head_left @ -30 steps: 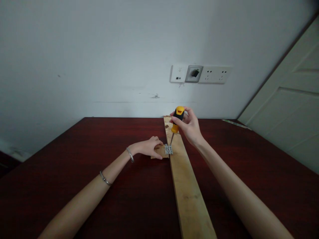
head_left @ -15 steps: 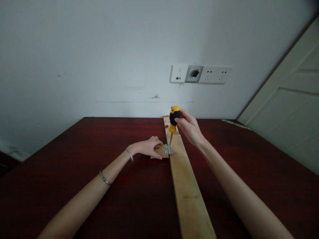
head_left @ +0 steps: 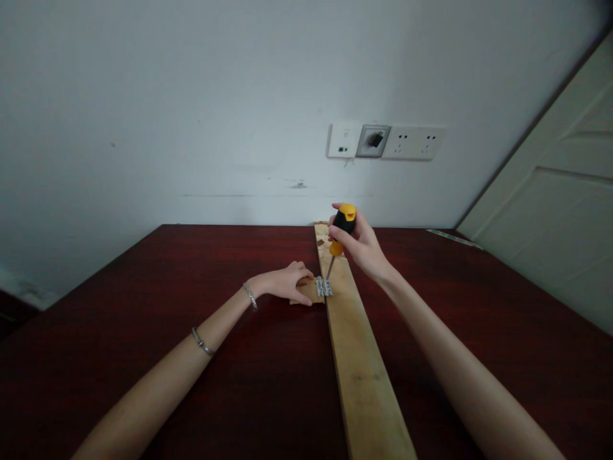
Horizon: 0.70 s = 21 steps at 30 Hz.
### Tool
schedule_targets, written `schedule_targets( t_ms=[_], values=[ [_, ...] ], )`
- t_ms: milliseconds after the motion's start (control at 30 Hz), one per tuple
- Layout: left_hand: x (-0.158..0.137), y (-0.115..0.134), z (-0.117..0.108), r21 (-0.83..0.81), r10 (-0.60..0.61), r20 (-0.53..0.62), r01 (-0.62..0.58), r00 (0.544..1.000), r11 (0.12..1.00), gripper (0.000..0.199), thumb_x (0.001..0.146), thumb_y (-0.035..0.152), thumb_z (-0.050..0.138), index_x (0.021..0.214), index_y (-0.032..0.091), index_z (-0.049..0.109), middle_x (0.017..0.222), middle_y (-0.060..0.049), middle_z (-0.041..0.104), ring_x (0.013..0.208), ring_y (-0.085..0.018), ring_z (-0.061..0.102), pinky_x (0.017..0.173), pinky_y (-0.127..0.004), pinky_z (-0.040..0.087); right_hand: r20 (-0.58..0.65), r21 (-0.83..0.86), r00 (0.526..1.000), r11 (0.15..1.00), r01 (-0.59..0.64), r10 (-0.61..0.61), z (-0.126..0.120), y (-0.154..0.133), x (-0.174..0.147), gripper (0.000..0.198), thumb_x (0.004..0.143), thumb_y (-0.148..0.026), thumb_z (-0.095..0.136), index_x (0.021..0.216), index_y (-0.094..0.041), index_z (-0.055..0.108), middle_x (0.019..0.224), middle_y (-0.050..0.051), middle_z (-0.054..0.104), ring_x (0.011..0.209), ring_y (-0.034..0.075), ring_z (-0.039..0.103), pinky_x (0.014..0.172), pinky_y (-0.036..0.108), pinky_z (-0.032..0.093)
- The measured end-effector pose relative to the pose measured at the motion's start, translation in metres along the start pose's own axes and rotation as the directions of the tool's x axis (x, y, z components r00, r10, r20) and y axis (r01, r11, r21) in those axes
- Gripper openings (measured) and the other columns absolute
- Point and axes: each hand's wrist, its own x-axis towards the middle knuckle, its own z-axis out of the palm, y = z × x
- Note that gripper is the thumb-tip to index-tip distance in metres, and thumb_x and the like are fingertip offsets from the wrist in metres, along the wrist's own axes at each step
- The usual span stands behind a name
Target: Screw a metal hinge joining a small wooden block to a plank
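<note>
The hinge already spans the block and board on the counter; left hand clasps the block; right hand grips the screwdriver, tip at the hinge's board side, seemingly unfinished; how much is fastened, too small to tell.

I wear a silvery link bracelet behind my left hand. A slim silvery bangle circles that bare forearm.

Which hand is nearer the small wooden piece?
Left: the left hand holds the small wooden piece. The right hand is apart from it, higher and to its right, gripping the screwdriver.
</note>
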Motion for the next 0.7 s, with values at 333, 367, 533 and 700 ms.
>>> schedule_targets(
  t_ms=[333, 367, 533, 700],
  values=[
    [-0.0009, 0.0046, -0.0020, 0.021, -0.014, 0.011, 0.014, 1.000, 1.000, 0.063, 0.068, 0.053, 0.069, 0.117, 0.017, 0.053, 0.105, -0.006, 0.045, 0.100, -0.023, 0.045, 0.089, -0.031, 0.039, 0.025, 0.025, 0.999, 0.999, -0.029, 0.028, -0.0033, -0.0069, 0.0013, 0.034, 0.072, -0.026, 0.068, 0.104, -0.025, 0.056, 0.107, 0.004, 0.065, 0.102, 0.021, 0.062, 0.099, 0.045, 0.044],
    [-0.0012, 0.0053, -0.0023, 0.021, -0.014, 0.009, 0.014, 1.000, 1.000, 0.062, 0.068, 0.052, 0.068, 0.117, 0.017, 0.053, 0.105, -0.006, 0.045, 0.100, -0.023, 0.045, 0.089, -0.031, 0.039, 0.018, 0.035, 1.000, 0.999, -0.024, 0.023, -0.0032, -0.0075, 0.0014, 0.034, 0.072, -0.027, 0.070, 0.102, -0.025, 0.054, 0.108, 0.005, 0.065, 0.101, 0.021, 0.062, 0.098, 0.045, 0.045],
    [-0.0015, 0.0051, -0.0026, 0.014, -0.012, 0.007, 0.012, 1.000, 1.000, 0.063, 0.068, 0.053, 0.068, 0.118, 0.018, 0.053, 0.104, -0.005, 0.045, 0.099, -0.022, 0.045, 0.088, -0.030, 0.039, -0.021, 0.037, 1.000, 0.999, 0.019, -0.018, -0.0016, -0.0032, 0.0024, 0.041, 0.070, -0.030, 0.073, 0.099, -0.027, 0.045, 0.100, 0.002, 0.065, 0.091, 0.018, 0.064, 0.086, 0.041, 0.052],
    [-0.0010, 0.0018, -0.0013, 0.004, 0.006, 0.004, -0.006, 1.000, 1.000, 0.066, 0.068, 0.055, 0.067, 0.120, 0.017, 0.052, 0.105, -0.005, 0.045, 0.099, -0.021, 0.045, 0.087, -0.030, 0.039, -0.023, -0.041, 0.999, 0.999, 0.026, -0.027, 0.0010, 0.0003, 0.0008, 0.035, 0.078, -0.032, 0.065, 0.109, -0.026, 0.048, 0.090, 0.000, 0.057, 0.079, 0.014, 0.057, 0.076, 0.034, 0.050]
  ],
)
